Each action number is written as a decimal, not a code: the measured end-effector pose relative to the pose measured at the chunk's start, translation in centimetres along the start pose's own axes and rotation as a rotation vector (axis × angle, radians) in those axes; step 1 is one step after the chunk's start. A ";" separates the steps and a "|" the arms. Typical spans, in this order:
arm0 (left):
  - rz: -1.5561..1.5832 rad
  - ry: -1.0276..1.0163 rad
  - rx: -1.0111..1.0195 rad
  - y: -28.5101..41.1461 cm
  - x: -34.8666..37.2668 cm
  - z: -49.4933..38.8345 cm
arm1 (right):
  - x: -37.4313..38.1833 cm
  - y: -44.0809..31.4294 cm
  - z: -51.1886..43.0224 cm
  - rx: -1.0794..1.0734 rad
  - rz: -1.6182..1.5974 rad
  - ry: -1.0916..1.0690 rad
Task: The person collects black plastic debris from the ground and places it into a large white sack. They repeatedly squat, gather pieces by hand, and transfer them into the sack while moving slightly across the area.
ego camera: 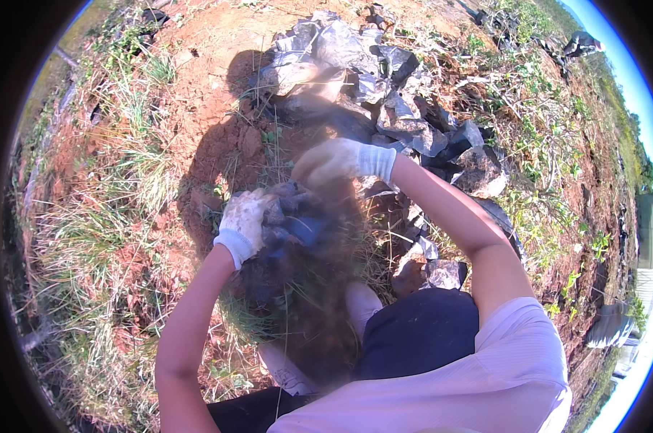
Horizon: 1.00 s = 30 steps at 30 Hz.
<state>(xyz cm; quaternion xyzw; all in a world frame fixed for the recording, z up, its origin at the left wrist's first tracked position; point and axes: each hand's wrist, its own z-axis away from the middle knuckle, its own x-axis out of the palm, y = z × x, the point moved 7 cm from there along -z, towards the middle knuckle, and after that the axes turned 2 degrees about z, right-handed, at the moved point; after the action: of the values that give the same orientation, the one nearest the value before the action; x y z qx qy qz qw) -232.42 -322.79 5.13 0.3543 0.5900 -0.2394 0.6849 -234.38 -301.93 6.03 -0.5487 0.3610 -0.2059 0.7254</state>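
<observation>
My left hand (242, 223), in a soiled white knit glove, is closed on the left side of a crumpled bundle of dark plastic sheeting (299, 219). Just above and to the right of that bundle is my right hand (326, 162), gloved alike and blurred; its fingers are bent, and whether they grip anything cannot be told. Dust or motion blur hides the bundle's right and lower parts. Beyond my right hand, torn pieces of dirty plastic sheeting (342, 48) lie heaped on the soil.
Reddish soil (213, 70) with my shadow on it stretches ahead. Grass clumps (142, 135) grow at the left, and weeds (542, 119) at the right. More sheeting scraps (445, 273) lie beside my leg. My shoes (361, 306) are close below the bundle.
</observation>
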 end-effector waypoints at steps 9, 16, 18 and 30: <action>0.269 0.653 -0.108 -10.3 -10.7 3.2 | -11.2 9.9 11.9 0.395 1.084 0.959; 0.442 0.738 -0.121 -12.1 -11.5 1.0 | -9.5 17.8 12.2 0.845 1.220 0.267; 0.466 0.782 -0.052 -11.1 -11.7 1.0 | -15.6 13.2 13.9 0.537 0.849 0.820; -0.193 0.594 -0.010 -2.2 -12.6 -0.4 | -23.7 15.7 11.4 0.646 0.889 0.809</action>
<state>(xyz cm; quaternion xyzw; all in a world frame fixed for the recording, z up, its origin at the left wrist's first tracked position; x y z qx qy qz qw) -236.68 -325.02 17.02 0.3477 0.7963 -0.1863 0.4585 -242.85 -273.19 -0.15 0.0160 0.7152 -0.1749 0.6765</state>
